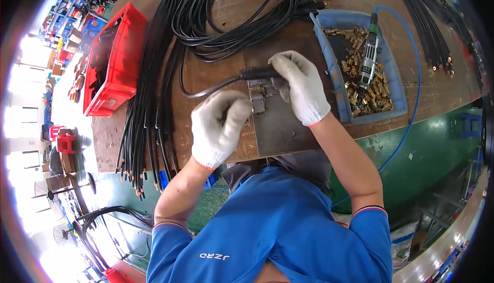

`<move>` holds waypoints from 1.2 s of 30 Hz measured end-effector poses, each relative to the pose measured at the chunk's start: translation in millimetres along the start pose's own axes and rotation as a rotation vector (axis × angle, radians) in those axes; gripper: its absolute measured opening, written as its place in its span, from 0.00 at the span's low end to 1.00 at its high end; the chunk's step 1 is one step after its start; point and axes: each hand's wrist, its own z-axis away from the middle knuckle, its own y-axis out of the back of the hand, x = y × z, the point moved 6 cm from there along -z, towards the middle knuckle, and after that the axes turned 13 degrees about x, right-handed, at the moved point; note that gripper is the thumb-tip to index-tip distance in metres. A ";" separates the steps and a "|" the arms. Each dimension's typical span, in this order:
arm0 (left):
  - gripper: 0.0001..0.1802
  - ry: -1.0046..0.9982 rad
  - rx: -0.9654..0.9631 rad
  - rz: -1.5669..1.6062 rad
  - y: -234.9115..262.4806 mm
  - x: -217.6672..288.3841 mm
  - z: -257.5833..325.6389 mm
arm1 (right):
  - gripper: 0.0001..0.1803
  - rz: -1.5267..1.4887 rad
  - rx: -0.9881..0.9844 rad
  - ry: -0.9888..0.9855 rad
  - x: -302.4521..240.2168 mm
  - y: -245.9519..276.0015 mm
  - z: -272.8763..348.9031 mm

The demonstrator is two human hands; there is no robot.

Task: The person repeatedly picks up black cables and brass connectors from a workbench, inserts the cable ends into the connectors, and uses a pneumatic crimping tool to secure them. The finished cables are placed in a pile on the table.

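Both my hands wear white knit gloves. My right hand [300, 85] grips the black plug end of a cable [216, 88] and holds it over a small metal fixture [258, 98] on a grey steel plate [280, 128]. My left hand [218, 126] is curled against the left side of that fixture; whether it holds anything is hidden by the glove. The cable runs off leftward from the plug across the brown wooden bench [206, 62].
A blue tray [329, 62] of brass fittings holds a pneumatic screwdriver [368, 59] with a blue air hose [414, 92]. Bundles of black cables [154, 92] lie along the left and top. A red crate [116, 67] stands at the far left. More cables [427, 25] lie at right.
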 end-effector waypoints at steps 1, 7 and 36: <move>0.28 0.043 0.062 0.076 -4.6 -15.4 -4.9 | 0.15 -0.057 0.042 0.012 -2.5 -5.0 -0.1; 0.39 0.179 0.098 1.157 -34.2 -7.1 -103.6 | 0.15 -0.090 -0.100 0.075 11.4 -46.2 -28.7; 0.13 -0.004 -0.005 0.513 -120.8 -85.1 -167.7 | 0.21 0.063 -0.055 0.524 30.4 -42.6 -138.5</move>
